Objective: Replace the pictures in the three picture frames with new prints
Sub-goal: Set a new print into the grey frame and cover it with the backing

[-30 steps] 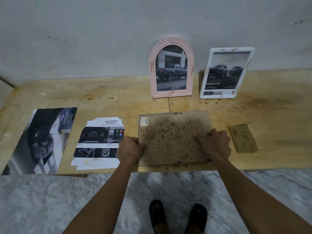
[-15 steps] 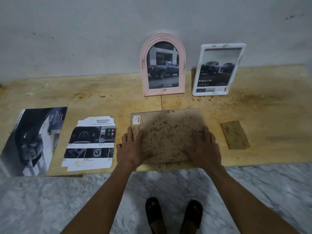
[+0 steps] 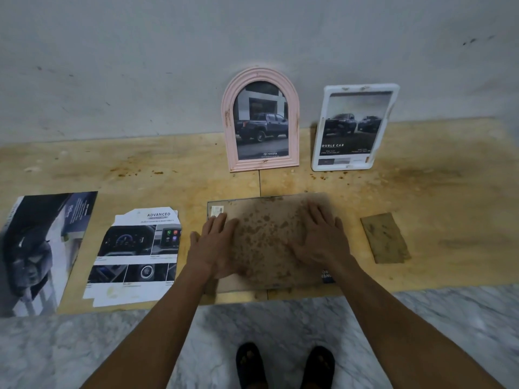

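Both hands, left [image 3: 214, 246] and right [image 3: 320, 239], spread flat on backing board [image 3: 266, 240]; pink frame [image 3: 261, 119] print reads "TOYOTA".

There is one view, from a wide-angle camera worn on the person's head, looking forward and steeply down. It faces the grey plastered wall [image 3: 168, 66] and sits close above the near edge of the stained yellow-brown wooden tabletop [image 3: 435, 192], whose full depth it takes in. Below that edge it sees grey marbled floor [image 3: 84, 346] and the person's dark sandalled feet [image 3: 283, 366]. Straight lines bow toward the borders.
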A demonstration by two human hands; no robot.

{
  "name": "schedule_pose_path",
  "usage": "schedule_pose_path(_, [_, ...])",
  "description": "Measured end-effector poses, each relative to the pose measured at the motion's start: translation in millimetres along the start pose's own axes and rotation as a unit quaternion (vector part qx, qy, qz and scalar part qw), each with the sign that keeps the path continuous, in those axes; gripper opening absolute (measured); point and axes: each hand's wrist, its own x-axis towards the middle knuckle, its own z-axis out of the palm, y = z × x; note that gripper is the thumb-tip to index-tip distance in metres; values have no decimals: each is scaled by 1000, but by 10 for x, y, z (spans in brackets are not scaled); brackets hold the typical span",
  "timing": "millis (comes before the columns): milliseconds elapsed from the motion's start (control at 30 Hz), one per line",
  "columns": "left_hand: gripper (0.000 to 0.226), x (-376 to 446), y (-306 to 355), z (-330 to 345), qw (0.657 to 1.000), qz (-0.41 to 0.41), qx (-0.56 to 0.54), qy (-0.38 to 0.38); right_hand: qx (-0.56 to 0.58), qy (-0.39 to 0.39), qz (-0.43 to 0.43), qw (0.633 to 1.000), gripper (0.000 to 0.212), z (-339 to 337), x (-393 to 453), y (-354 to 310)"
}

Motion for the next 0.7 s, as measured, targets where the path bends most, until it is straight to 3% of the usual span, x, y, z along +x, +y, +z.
schedule_pose_path(167, [135, 106, 35, -74, 1000, -10, 27, -10, 30, 12, 4, 999, 100, 42, 17, 13])
schedule_pose_path(300, [146, 203, -7, -64, 997, -10, -45, -58, 46, 34, -10, 998, 103, -17, 46, 56])
schedule_pose_path(400, [147, 209, -6, -66, 994, -11, -100, -45, 109, 70, 3, 992, 109, -67, 116, 165])
schedule_pose_path(500, [153, 176, 24, -49, 990, -15, -135, -34, 155, 55, 35, 986, 123, 22, 142, 196])
schedule_pose_path(700, [150, 171, 32, 11, 990, -1, -142, 8, 90, 35, 12, 995, 114, 130, 72, 146])
